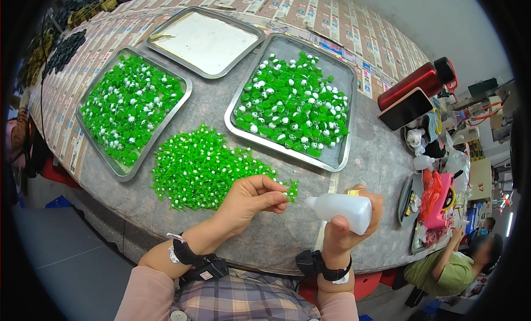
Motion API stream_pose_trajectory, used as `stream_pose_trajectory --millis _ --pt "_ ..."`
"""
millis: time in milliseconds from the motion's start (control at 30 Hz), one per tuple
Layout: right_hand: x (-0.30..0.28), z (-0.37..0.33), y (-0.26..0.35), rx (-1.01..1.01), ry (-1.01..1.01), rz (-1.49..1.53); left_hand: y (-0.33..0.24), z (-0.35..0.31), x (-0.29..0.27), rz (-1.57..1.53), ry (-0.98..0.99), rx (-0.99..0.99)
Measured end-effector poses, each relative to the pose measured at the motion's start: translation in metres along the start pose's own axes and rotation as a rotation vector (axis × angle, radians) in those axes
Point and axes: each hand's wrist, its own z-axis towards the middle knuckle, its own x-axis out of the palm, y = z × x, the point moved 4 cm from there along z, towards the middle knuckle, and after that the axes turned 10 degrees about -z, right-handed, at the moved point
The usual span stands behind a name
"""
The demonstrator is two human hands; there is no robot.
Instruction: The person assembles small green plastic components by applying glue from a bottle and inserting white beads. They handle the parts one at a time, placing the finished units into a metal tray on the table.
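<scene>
My right hand (357, 224) is wrapped round a translucent white squeeze bottle (344, 211), tilted with its narrow tip pointing left. The thumb and forefinger of my left hand (249, 202) are pinched together on a small green piece with a white spot, near the bottle's tip. A few small green pieces (292, 187) show right by those fingertips. Just beyond my left hand spreads a loose heap of small bright green pieces with white spots (199, 169) on the grey-covered table (381, 155).
A metal tray (235, 113) at centre holds green pieces with white eye-like balls; another such tray (185, 97) stands left. A third tray (260, 39) has white liquid-like contents. Right are a phone (406, 109), a red flask (412, 84) and a cluttered pink basket (437, 202). Another person (451, 271) sits beyond.
</scene>
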Motion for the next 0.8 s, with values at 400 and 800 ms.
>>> stream_pose_trajectory --millis 400,800 --pt "-0.0055 -0.0008 -0.0092 -0.026 -0.089 0.068 0.0012 -0.0003 -0.0010 -0.020 0.038 -0.027" --pt "-0.0034 0.0018 -0.0027 0.056 -0.112 0.006 -0.0055 -0.0023 0.0010 0.203 0.027 0.232"
